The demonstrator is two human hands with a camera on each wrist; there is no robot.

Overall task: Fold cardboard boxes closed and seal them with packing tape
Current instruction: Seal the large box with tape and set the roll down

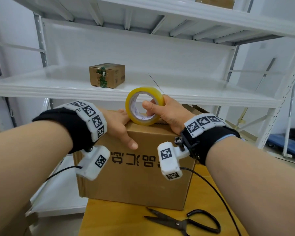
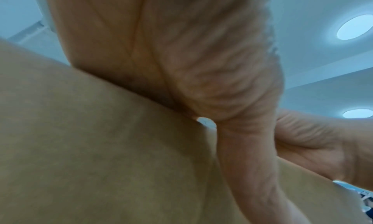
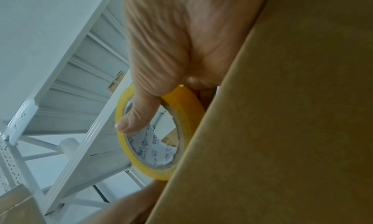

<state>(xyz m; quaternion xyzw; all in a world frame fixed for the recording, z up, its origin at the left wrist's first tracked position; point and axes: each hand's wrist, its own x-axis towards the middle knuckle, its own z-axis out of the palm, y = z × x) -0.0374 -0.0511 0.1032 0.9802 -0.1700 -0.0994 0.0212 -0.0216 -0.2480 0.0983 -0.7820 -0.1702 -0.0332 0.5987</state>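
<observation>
A person is working at a brown box [image 1: 134,176] that is standing on the wooden counter [image 1: 126,222] in front of a white shelf [image 1: 177,92]. The right hand [image 1: 169,113] is gripping a yellow tape roll [image 1: 144,106], holding it upright on the box's top near edge, thumb hooked through the core and fingers wrapping over the outer rim. The left hand [image 1: 121,126] is lying flat and relaxed across the box top just beside the roll, its thumb hanging down over the printed front face. The head view alone is showing black scissors [image 1: 186,222] lying on the counter near the box, and a small taped box [image 1: 107,75] sitting on the shelf well behind. The right wrist view is looking up from beside the box wall, showing the thumb [image 3: 139,112] pressing inside the roll's printed white core [image 3: 155,152]. The left wrist view, blurred, is showing only the palm [image 2: 181,59] meeting the cardboard edge, with ceiling lights above.
</observation>
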